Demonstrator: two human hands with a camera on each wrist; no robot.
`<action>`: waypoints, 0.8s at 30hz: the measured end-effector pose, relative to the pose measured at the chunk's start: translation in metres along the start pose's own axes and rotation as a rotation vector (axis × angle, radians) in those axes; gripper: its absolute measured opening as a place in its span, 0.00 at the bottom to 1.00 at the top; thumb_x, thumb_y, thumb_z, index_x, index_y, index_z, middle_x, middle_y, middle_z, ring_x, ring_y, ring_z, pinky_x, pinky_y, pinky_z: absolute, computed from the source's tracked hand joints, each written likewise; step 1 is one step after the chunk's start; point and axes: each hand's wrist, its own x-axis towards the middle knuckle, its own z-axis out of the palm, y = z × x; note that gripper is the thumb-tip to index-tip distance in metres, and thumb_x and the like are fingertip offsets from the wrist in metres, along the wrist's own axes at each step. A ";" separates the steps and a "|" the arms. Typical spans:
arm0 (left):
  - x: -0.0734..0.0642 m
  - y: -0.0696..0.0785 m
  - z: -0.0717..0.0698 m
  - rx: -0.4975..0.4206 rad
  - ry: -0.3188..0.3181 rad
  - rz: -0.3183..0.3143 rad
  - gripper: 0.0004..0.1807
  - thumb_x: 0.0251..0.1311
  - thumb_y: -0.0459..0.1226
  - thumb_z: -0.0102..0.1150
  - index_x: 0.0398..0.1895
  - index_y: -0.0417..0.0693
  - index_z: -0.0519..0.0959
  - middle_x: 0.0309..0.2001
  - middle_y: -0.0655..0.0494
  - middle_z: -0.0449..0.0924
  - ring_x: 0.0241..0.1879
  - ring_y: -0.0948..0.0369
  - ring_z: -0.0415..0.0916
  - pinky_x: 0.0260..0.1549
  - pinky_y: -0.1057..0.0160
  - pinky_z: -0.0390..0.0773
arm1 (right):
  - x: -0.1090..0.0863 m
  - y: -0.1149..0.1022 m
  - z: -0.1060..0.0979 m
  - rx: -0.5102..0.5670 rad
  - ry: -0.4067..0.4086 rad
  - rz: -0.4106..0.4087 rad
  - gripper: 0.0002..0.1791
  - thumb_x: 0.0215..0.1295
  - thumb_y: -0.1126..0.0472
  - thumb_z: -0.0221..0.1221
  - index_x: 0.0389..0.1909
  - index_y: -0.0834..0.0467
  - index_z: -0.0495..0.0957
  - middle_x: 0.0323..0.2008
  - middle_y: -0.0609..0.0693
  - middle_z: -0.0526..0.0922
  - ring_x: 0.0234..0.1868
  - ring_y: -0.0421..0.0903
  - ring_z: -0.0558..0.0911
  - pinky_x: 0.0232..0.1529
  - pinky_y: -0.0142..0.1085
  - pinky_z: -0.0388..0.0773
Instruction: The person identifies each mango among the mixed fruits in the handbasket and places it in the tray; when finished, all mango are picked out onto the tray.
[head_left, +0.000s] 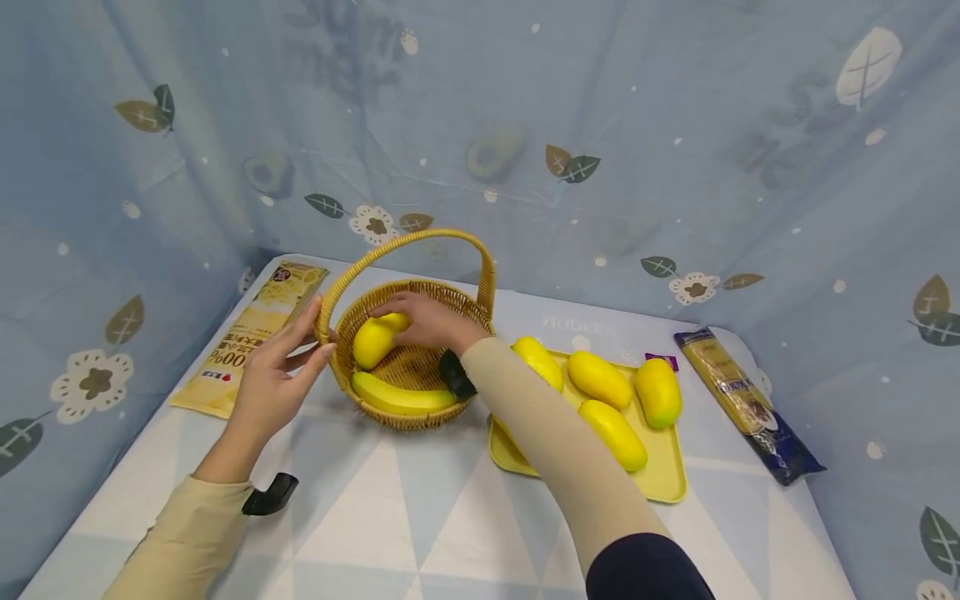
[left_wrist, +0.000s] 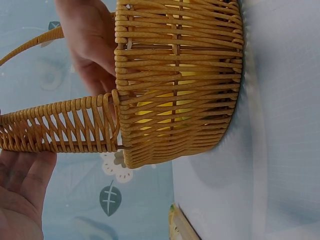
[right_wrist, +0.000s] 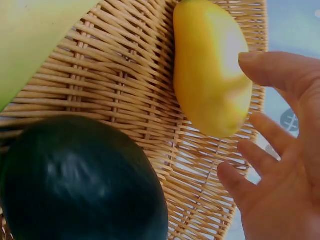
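Note:
A wicker basket (head_left: 420, 421) with a tall arched handle (head_left: 420, 236) stands on the table. My left hand (head_left: 273, 375) holds the handle's left foot between thumb and fingers. Inside the basket, my right hand (head_left: 431, 321) is at a yellow mango (head_left: 372, 343) lying against the left wall. In the right wrist view one fingertip touches the mango (right_wrist: 212, 70), while the other fingers (right_wrist: 260, 157) spread loosely beside it. A banana (head_left: 401, 396) lies along the near side. A dark, glossy, rounded thing (right_wrist: 82, 180) also shows in the basket; its kind is unclear.
Right of the basket, a yellow tray (head_left: 667, 479) bears several mangoes (head_left: 600, 379), partly behind my right sleeve. A yellow packet (head_left: 240, 350) lies at the left, a long gold-and-blue packet (head_left: 742, 400) at the right. A small purple wrapper (head_left: 662, 361) is by the tray. Curtains (head_left: 480, 108) surround the table.

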 end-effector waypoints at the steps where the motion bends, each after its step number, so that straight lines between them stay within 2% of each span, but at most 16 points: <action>1: 0.000 -0.001 0.000 0.003 0.001 0.002 0.43 0.59 0.20 0.66 0.76 0.55 0.66 0.53 0.43 0.83 0.53 0.81 0.73 0.48 0.83 0.74 | 0.002 0.000 0.002 -0.008 -0.023 -0.008 0.29 0.73 0.58 0.62 0.73 0.41 0.71 0.79 0.49 0.57 0.78 0.49 0.56 0.76 0.41 0.59; 4: 0.000 -0.001 0.001 0.012 0.006 0.006 0.43 0.59 0.20 0.66 0.76 0.56 0.67 0.52 0.44 0.83 0.53 0.81 0.73 0.48 0.83 0.74 | 0.003 -0.002 0.006 -0.054 -0.070 -0.021 0.31 0.72 0.57 0.62 0.74 0.41 0.69 0.80 0.50 0.54 0.79 0.50 0.53 0.77 0.43 0.57; 8: 0.001 0.001 0.001 0.018 0.010 0.004 0.43 0.60 0.20 0.65 0.76 0.58 0.66 0.53 0.46 0.83 0.53 0.81 0.74 0.48 0.83 0.74 | 0.003 -0.003 0.011 -0.115 -0.071 0.004 0.33 0.72 0.53 0.64 0.75 0.39 0.68 0.77 0.49 0.61 0.76 0.49 0.59 0.75 0.43 0.62; 12: 0.002 0.003 0.001 0.014 0.005 0.006 0.43 0.61 0.20 0.64 0.77 0.58 0.66 0.53 0.46 0.83 0.53 0.80 0.74 0.48 0.82 0.75 | 0.001 -0.003 0.012 -0.108 -0.070 0.038 0.34 0.70 0.54 0.65 0.75 0.41 0.68 0.75 0.47 0.64 0.74 0.48 0.64 0.73 0.42 0.64; 15: 0.002 0.003 0.001 0.012 0.005 0.008 0.43 0.60 0.20 0.65 0.76 0.57 0.66 0.52 0.44 0.84 0.52 0.80 0.74 0.48 0.82 0.74 | 0.001 -0.003 0.012 -0.096 -0.076 0.035 0.33 0.70 0.55 0.65 0.75 0.41 0.68 0.74 0.47 0.66 0.72 0.47 0.67 0.73 0.40 0.65; 24: 0.002 0.001 0.001 0.005 0.005 0.001 0.42 0.59 0.20 0.65 0.76 0.54 0.67 0.51 0.42 0.84 0.52 0.81 0.73 0.48 0.82 0.75 | -0.003 -0.003 0.011 -0.076 -0.093 0.050 0.30 0.70 0.51 0.65 0.71 0.36 0.69 0.70 0.53 0.67 0.64 0.47 0.72 0.65 0.40 0.72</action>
